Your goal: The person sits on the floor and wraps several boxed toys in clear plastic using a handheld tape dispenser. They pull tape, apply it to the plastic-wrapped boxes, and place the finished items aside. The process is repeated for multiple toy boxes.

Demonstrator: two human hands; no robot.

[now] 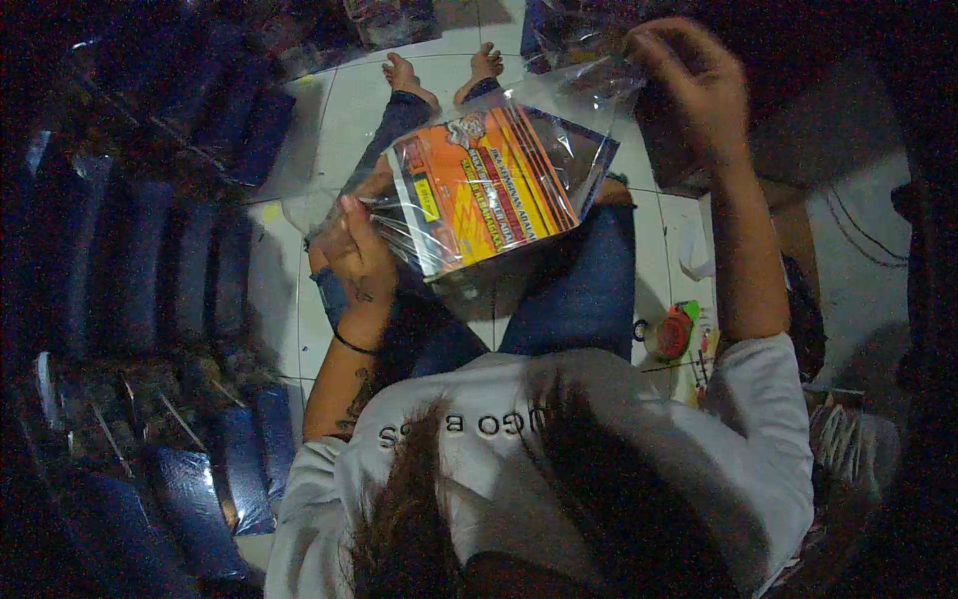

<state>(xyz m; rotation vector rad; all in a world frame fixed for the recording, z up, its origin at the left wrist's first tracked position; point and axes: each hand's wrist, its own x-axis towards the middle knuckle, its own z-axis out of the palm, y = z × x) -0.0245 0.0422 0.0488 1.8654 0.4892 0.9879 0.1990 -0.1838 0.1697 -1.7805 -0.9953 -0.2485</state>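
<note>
Across my lap lies a flat package [479, 190] with an orange and yellow printed face and a dark blue edge, tilted and wrapped in clear plastic film [599, 85]. My left hand [361, 250] is closed on the gathered film at the package's left side, with the thumb up. Up at the far right, my right hand [699, 85] pinches the other end of the film and holds it stretched away from the package. The exact fingertip grip there is blurred. The film runs taut and shiny over the printed face.
Rows of dark blue plastic-wrapped packages [190, 489] fill the left side. On the tiled floor [654, 240], right of my leg, lie a round red and green object [679, 329] and small tools. Dark boxes stand at the far right. My bare feet [487, 62] are stretched ahead.
</note>
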